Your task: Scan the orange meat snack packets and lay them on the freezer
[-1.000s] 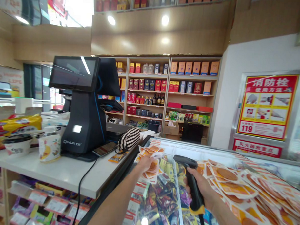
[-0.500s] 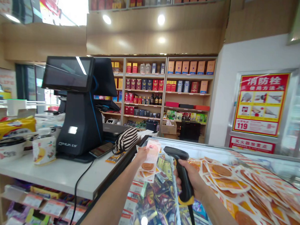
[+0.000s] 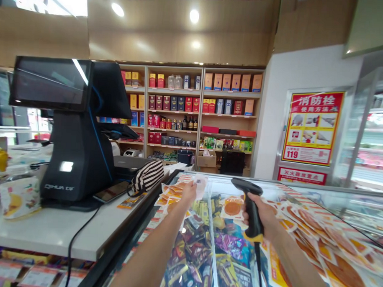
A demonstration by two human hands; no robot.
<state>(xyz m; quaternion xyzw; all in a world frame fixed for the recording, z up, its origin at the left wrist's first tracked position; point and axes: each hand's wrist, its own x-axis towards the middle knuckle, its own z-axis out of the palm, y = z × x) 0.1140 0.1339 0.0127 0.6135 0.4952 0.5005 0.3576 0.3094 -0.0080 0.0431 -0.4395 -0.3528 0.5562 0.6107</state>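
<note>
My left hand (image 3: 189,193) pinches a pale, partly see-through flat packet (image 3: 200,189) by its edge, with a small dark printed patch on it. It hangs above the glass top of a chest freezer. My right hand (image 3: 264,215) is wrapped round the grip of a black and yellow handheld barcode scanner (image 3: 254,217), its head pointing left towards the packet and apart from it. Beside my left hand lie several flat packets of round orange-brown patties (image 3: 170,192). One patty packet (image 3: 232,207) lies between my hands, and a larger heap (image 3: 320,236) spreads to the right.
On the left a white counter (image 3: 87,236) carries a black point-of-sale terminal (image 3: 78,156), a phone (image 3: 112,192) and a striped pouch (image 3: 149,175). The scanner's cord (image 3: 258,267) runs downwards. Colourful frozen packs (image 3: 187,260) show under the glass. Stocked shelves stand behind.
The view has turned right. The packet in my left hand has tilted, so its patty face no longer shows. My right hand has moved the scanner further from the packet.
</note>
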